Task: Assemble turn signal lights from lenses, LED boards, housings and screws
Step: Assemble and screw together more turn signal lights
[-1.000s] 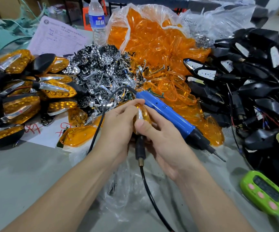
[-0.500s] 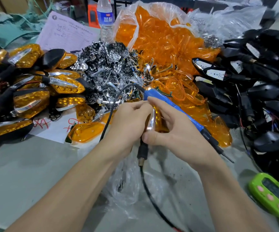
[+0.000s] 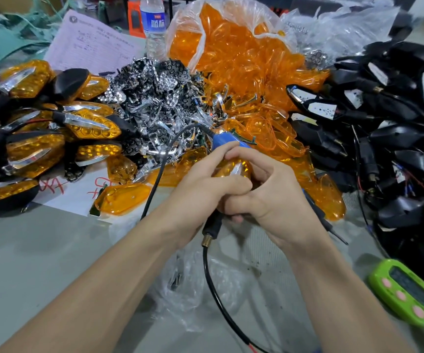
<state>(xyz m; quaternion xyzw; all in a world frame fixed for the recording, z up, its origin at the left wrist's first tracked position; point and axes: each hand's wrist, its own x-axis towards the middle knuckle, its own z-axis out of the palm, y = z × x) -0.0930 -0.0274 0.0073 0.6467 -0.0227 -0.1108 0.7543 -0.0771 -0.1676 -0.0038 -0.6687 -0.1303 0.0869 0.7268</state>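
Note:
Both hands meet at the middle of the bench around one turn signal light (image 3: 233, 169), amber lens with a chrome strip. My left hand (image 3: 205, 189) grips it from the left and my right hand (image 3: 272, 197) grips it from the right, fingers curled over it. Its black stalk (image 3: 212, 226) and wire hang below the hands. A blue electric screwdriver (image 3: 224, 142) lies behind the hands, its bit (image 3: 338, 236) poking out at the right. Loose amber lenses (image 3: 244, 62) fill a bag behind, chrome reflectors (image 3: 154, 98) lie left of it, black housings (image 3: 389, 118) pile at the right.
Finished amber lights (image 3: 35, 138) are stacked at the left over a paper sheet. A single amber lens (image 3: 121, 200) lies near the left forearm. A green timer (image 3: 407, 294) sits at the lower right. A water bottle (image 3: 153, 24) stands at the back. Crumpled clear plastic lies under the forearms.
My hands closed tighter around the light and my right fingers folded over its top. The screwdriver stays behind them, more hidden than before.

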